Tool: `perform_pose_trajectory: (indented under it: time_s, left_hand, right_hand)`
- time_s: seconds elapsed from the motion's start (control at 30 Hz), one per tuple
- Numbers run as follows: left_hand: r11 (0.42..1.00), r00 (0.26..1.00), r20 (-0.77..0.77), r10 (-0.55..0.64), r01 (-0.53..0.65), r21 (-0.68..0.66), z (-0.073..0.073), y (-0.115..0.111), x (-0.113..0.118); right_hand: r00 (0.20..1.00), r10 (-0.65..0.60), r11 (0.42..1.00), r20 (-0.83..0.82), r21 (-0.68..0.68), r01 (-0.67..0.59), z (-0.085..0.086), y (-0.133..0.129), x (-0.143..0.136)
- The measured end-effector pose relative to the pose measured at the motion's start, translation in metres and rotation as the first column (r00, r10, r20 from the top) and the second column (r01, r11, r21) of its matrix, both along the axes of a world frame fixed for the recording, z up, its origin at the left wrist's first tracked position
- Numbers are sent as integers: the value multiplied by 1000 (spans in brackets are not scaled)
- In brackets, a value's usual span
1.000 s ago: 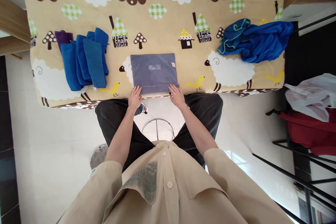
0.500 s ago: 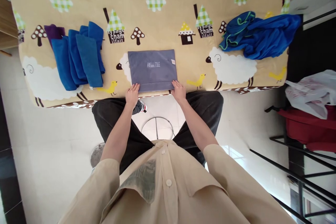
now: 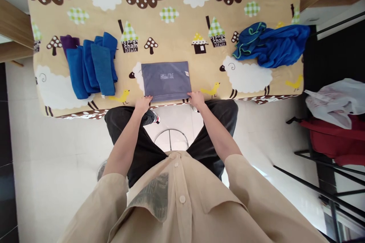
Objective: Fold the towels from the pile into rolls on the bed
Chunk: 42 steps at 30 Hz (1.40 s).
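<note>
A grey towel (image 3: 166,81) lies flat near the front edge of the bed-like surface, with "HAPPY LIFE" printed on it upside down and a small white tag at its right side. A narrow strip along its near edge is folded over. My left hand (image 3: 143,104) pinches the towel's near left corner, thumb partly hidden. At the near right corner, my right hand (image 3: 197,99) has its fingers closed on the edge. To the left lie several folded blue towels (image 3: 90,66), overlapping in a row, with a purple towel (image 3: 69,41) behind them.
A crumpled pile of blue cloths (image 3: 270,45) with green edging lies at the right on the sheep-patterned cover (image 3: 176,51). Beyond the right edge are a white plastic bag (image 3: 333,100), a red item (image 3: 336,138) and black metal bars (image 3: 316,193).
The view has shifted slightly, showing more of the cover's far part. My fingers have closed at the towel's near corners, where they rested flatter before. The towel stays in place.
</note>
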<state>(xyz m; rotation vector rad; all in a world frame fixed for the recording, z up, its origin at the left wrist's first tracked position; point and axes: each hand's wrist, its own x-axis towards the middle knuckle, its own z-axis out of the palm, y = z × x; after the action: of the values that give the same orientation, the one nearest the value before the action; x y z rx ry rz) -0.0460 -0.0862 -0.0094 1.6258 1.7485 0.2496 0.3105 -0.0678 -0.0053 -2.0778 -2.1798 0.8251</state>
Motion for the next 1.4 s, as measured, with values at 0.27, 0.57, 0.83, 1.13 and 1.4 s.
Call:
perform_pose_trajectory:
  time_s: [0.27,0.57,0.83,1.13,1.4]
  left_hand:
    - [972,957,169,235,-235,-17,5,3,-17]
    - [872,786,385,484,-467,-143,-15,12,-15]
    - [824,725,402,560,-540,-173,-34,24,-12]
    - [801,740,313,595,-578,-156,-47,15,-11]
    - [802,770,231,595,-586,-114,-43,14,-12]
  right_hand:
    - [848,-252,966,-466,-67,250,-13,0,16]
    - [508,-485,847,-712,-240,474,-29,8,10]
    - [484,-524,818,-701,-256,514,-43,19,11]
    - [647,-506,835,-570,-136,534,-47,19,15]
    - [747,-522,840,-411,-99,533,-47,20,16]
